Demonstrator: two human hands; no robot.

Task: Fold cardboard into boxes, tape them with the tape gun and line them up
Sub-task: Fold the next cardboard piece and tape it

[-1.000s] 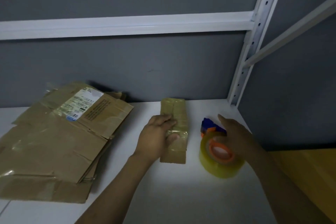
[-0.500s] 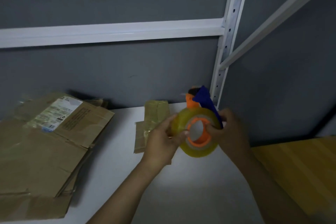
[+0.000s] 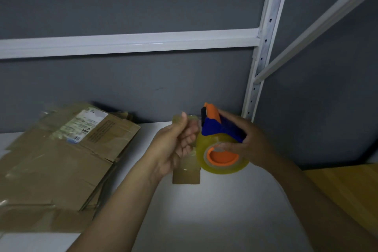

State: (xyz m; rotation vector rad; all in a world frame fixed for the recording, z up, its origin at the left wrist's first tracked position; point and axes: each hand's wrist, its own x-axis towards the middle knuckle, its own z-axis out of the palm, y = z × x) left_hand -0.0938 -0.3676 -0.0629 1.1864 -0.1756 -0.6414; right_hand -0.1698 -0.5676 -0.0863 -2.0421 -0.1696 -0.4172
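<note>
Nearest: white tabletop (image 3: 214, 221) under both forearms. Above it, tape gun (image 3: 221, 129) gripped in right hand (image 3: 253, 145), fingers (image 3: 227, 146) wrapped across the orange core, held clear of the tabletop. Just left of the tape gun, left hand (image 3: 173, 145), fingers (image 3: 189, 135) half curled beside the roll; cannot tell whether pinching a tape end. Below-left of the tape gun, small taped cardboard piece (image 3: 186, 176) lying flat. Well left, stack of flattened cardboard (image 3: 61, 159), unfolded. Judged early: no box formed, taped or lined up.
</note>
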